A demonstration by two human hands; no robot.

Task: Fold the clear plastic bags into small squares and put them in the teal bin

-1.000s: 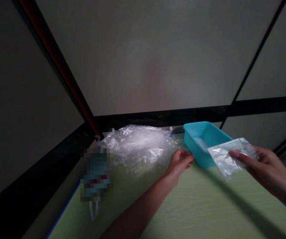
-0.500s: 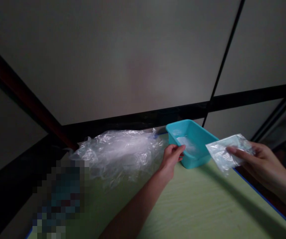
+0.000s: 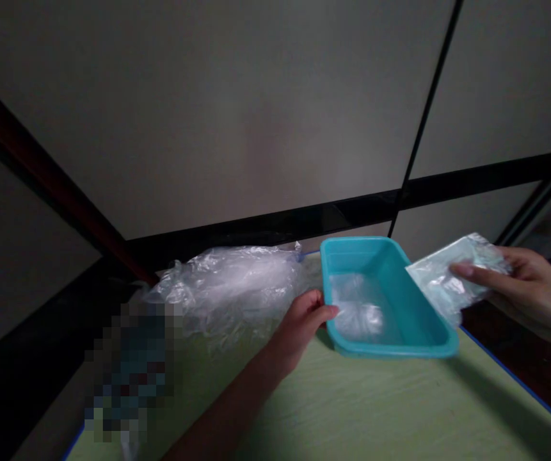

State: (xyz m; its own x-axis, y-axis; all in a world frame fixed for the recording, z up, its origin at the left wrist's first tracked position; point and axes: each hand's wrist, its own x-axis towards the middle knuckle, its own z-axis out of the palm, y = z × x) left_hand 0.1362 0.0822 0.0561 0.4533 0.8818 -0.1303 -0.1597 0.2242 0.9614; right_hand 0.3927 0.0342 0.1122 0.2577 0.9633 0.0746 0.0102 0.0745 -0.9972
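Observation:
My left hand (image 3: 301, 323) grips the left rim of a turquoise plastic tray (image 3: 426, 320), which sits on a light green table (image 3: 400, 410). A clear plastic packet (image 3: 359, 310) lies inside the tray. My right hand (image 3: 529, 291) holds another small clear plastic packet (image 3: 448, 282) in the air just past the tray's right rim, thumb on top of it.
A big heap of crumpled clear plastic (image 3: 227, 288) lies at the back left of the table, touching the tray's far left corner. A blurred blue object (image 3: 131, 365) stands at the table's left edge. Grey wall panels with black frames rise behind.
The tray has come nearer and turned, held by my left hand at its rim. My right hand with the packet has stayed to the tray's right, lifting slightly.

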